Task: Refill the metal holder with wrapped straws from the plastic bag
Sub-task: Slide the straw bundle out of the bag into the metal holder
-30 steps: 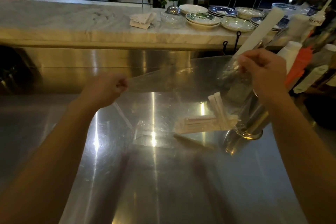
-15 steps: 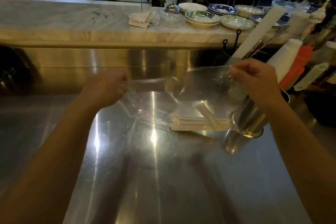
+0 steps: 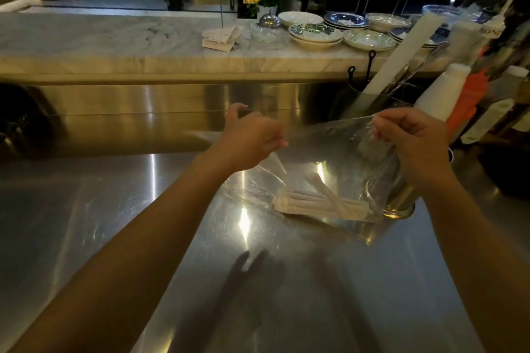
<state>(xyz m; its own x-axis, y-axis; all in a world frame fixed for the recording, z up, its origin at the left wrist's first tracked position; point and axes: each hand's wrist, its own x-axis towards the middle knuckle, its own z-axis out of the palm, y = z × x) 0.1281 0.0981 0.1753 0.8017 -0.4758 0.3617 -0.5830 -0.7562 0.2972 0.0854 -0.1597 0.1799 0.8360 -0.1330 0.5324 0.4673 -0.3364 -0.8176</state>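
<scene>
Clear plastic bag (image 3: 329, 157) held up over the steel counter (image 3: 143, 223), stretched taut along its top edge between both hands. Left hand (image 3: 249, 143) closed, thumb and fingers pinched on the left end of that edge; right hand (image 3: 413, 140) closed likewise, pinched on the right end. Wrapped straws (image 3: 321, 205) bundled loosely at the bottom of the bag, mostly lying level, one or two crossed diagonally. Metal holder (image 3: 401, 200) standing on the counter just beside and partly behind the bag's right lower corner, below the right hand. Film likely thin, limp and slippery: best gripped at the rim with firm pinches, not mid-panel. Straws likely very light, slender, easily bent or crumpled in paper sleeves: best taken as a bundle near mid-length, or tipped from the bag mouth straight into the holder. Risk of spilling across the counter if the mouth sags.
</scene>
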